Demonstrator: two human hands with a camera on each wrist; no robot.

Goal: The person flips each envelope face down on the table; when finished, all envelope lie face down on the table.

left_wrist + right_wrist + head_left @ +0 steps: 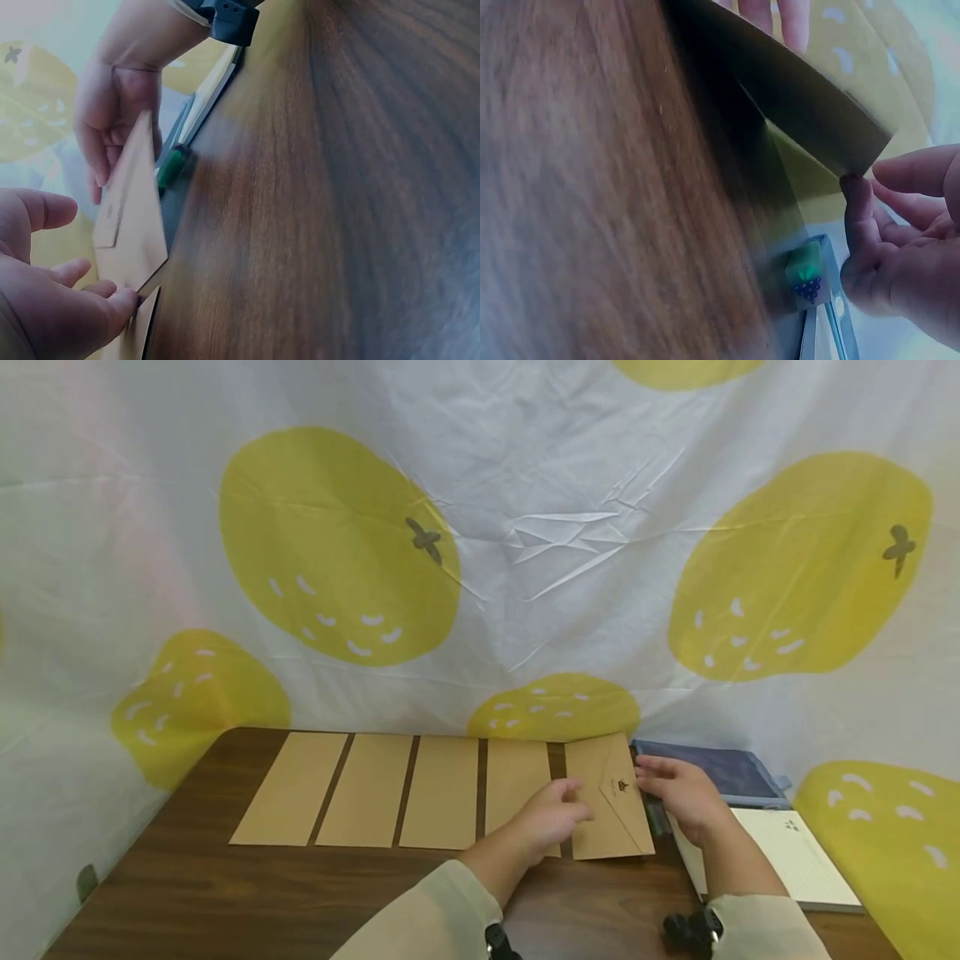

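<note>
A brown kraft envelope [592, 802] with a pointed flap and small dark crown print lies at the right end of a row, its right side lifted off the table. My right hand [686, 797] pinches its right edge between thumb and fingertip, as the right wrist view [907, 240] shows. Over its left part hovers my left hand [543, 822]. In the left wrist view, fingertips of that hand [60, 307] touch the envelope's left edge while the thumb stands apart. Several more brown envelopes [438, 793] lie flat, side by side, to the left.
Right of the envelope lie a blue zip pouch [712, 770] and an open lined notebook [802, 860]. A small green item with a grape print [806, 274] sits beside the pouch. The brown wooden table [225, 893] meets a lemon-print curtain [555, 610] at the back.
</note>
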